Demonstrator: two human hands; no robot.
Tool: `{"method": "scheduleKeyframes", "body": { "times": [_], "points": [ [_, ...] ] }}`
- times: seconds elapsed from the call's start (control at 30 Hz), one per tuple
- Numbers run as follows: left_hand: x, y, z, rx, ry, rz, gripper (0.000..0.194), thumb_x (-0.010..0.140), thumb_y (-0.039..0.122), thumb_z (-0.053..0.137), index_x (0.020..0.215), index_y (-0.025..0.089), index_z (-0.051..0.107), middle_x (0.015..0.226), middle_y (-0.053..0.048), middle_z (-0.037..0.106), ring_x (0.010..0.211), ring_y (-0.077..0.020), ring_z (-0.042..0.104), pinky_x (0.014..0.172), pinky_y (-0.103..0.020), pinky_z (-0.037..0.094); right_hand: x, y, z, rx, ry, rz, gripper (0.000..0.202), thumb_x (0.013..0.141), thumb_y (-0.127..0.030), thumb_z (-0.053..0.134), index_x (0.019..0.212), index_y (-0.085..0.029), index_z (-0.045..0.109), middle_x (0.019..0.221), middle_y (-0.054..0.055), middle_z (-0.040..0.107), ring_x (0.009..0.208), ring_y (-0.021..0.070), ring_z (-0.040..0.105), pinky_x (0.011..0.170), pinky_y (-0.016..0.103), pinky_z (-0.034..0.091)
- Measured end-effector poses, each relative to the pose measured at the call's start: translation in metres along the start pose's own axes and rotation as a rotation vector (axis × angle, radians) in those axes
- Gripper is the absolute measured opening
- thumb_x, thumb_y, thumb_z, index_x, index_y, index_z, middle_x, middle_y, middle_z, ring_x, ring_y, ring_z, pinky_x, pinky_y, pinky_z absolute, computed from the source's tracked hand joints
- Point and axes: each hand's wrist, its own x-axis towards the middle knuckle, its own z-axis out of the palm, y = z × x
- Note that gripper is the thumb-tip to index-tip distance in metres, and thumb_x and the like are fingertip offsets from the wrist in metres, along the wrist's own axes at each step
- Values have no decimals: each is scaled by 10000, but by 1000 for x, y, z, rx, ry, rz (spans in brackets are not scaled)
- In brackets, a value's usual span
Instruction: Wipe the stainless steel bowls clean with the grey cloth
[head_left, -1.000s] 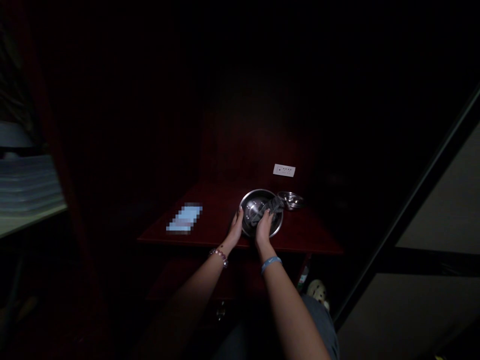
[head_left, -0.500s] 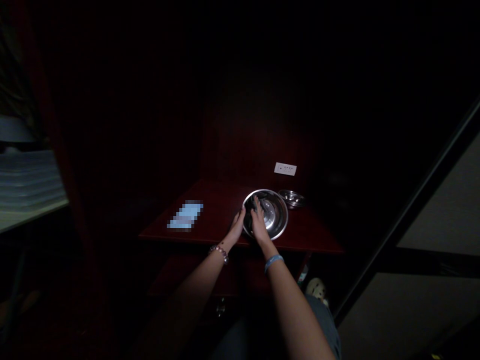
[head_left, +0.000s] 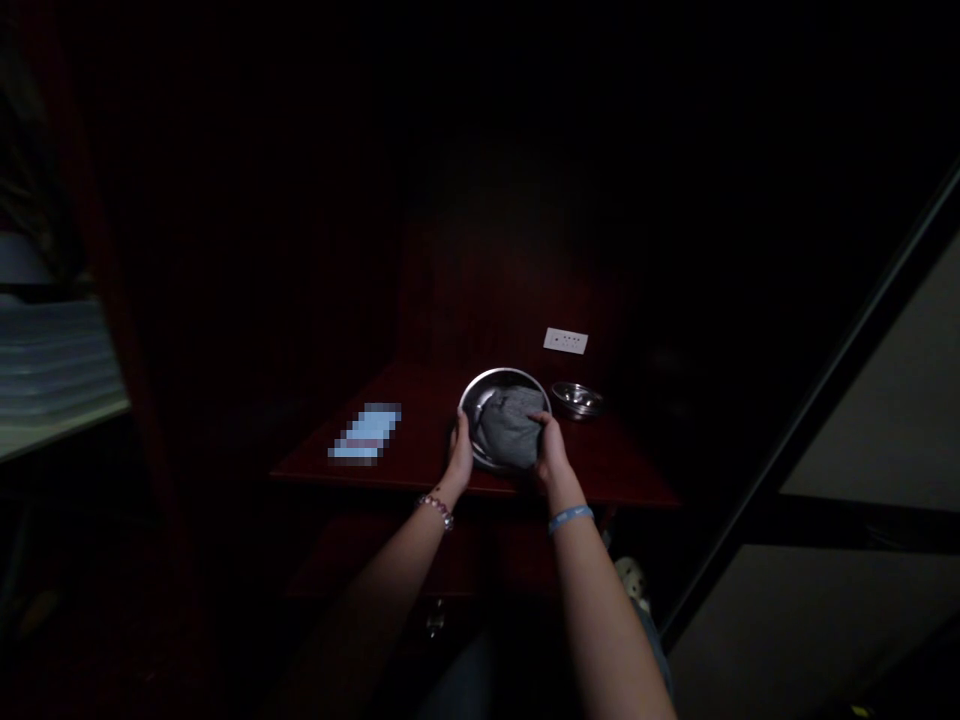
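Note:
A shiny steel bowl (head_left: 474,398) is held tilted over the front of the dark red table, its inside facing me. On its left side my left hand (head_left: 461,452) is closed round the rim. My right hand (head_left: 553,448) is at the right rim, closed on a grey cloth (head_left: 512,430), with the thumb on top of it. The cloth spreads across the inside of the bowl and hides much of it. The fingers of the right hand behind the rim are out of sight.
Smaller steel bowls (head_left: 577,402), apparently stacked, stand behind to the right. A blurred-out bright rectangle (head_left: 367,432) lies on the left of the table (head_left: 420,455). A white socket panel (head_left: 565,341) is on the back wall. Clear plastic containers (head_left: 56,350) sit at far left.
My right hand has moved from inside the bowl to its right rim, and the cloth now lies spread out in view. The bowl has shifted slightly left with my left hand.

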Motion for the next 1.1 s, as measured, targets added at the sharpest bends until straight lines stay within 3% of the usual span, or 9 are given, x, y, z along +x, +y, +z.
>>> {"method": "scheduleKeyframes", "body": {
  "times": [0.1, 0.2, 0.3, 0.4, 0.57, 0.67, 0.9, 1.0, 1.1],
  "points": [
    [-1, 0, -2, 67, 81, 48, 674, 943, 667, 445, 1405, 190, 557, 1505, -125, 546, 1434, -244, 464, 1186, -361, 368, 0, -15, 0, -22, 152, -94, 254, 806, -300, 497, 932, -165, 670, 856, 57, 740, 860, 217, 698, 846, 371, 567],
    [-3, 3, -1, 81, 60, 110, 637, 960, 634, 442, 1413, 200, 555, 1522, -109, 530, 1445, -252, 447, 1199, -362, 351, -5, -21, -1, -263, 169, -423, 363, 869, -310, 451, 1104, -147, 674, 1109, 86, 739, 1043, 209, 669, 988, 365, 509],
    [-6, 5, 2, 87, 24, 145, 608, 971, 610, 440, 1399, 198, 570, 1515, -105, 539, 1437, -258, 457, 1201, -373, 348, -17, -20, -2, -704, 60, -723, 485, 910, -245, 412, 1357, -185, 592, 1373, 79, 641, 1256, 199, 582, 1126, 368, 406],
    [-7, 6, 3, 105, -6, 141, 604, 972, 606, 439, 1373, 180, 587, 1506, -120, 546, 1423, -263, 475, 1197, -389, 353, -25, -9, -4, -1178, -177, -835, 609, 879, -119, 417, 1469, -239, 508, 1528, 34, 514, 1391, 174, 479, 1197, 354, 328],
    [-7, 7, 2, 132, -9, 180, 578, 976, 596, 434, 1370, 201, 584, 1482, -111, 571, 1400, -244, 503, 1193, -381, 358, -22, 20, -8, -1680, -405, -577, 600, 886, -86, 440, 1459, -237, 530, 1570, 41, 460, 1398, 176, 488, 1181, 342, 351],
    [-8, 8, 3, 140, 21, 208, 595, 971, 610, 433, 1401, 216, 552, 1524, -98, 530, 1420, -235, 477, 1202, -366, 339, -18, 28, -13, -1793, -348, -475, 571, 925, -130, 428, 1476, -257, 509, 1575, 24, 453, 1405, 172, 481, 1183, 342, 335],
    [-7, 5, 3, 114, -16, 202, 640, 957, 642, 436, 1410, 202, 541, 1515, -118, 534, 1390, -251, 510, 1179, -386, 376, -18, 23, -18, -1943, -106, -476, 508, 964, -181, 395, 1451, -210, 538, 1588, 77, 426, 1519, 217, 284, 1249, 477, 92],
    [-7, 3, 3, 127, -28, 229, 637, 956, 643, 438, 1412, 210, 542, 1516, -109, 534, 1406, -244, 492, 1195, -381, 353, -20, 23, -13, -1960, -122, -420, 489, 956, -189, 400, 1410, -212, 581, 1552, 79, 483, 1494, 232, 331, 1243, 489, 100],
    [-6, 4, 3, 146, -42, 272, 610, 964, 624, 437, 1417, 229, 542, 1518, -89, 535, 1416, -236, 479, 1212, -381, 328, -22, 23, -8, -1935, -217, -350, 454, 944, -204, 419, 1336, -233, 644, 1457, 80, 590, 1400, 241, 470, 1211, 465, 222]
  ]
}}
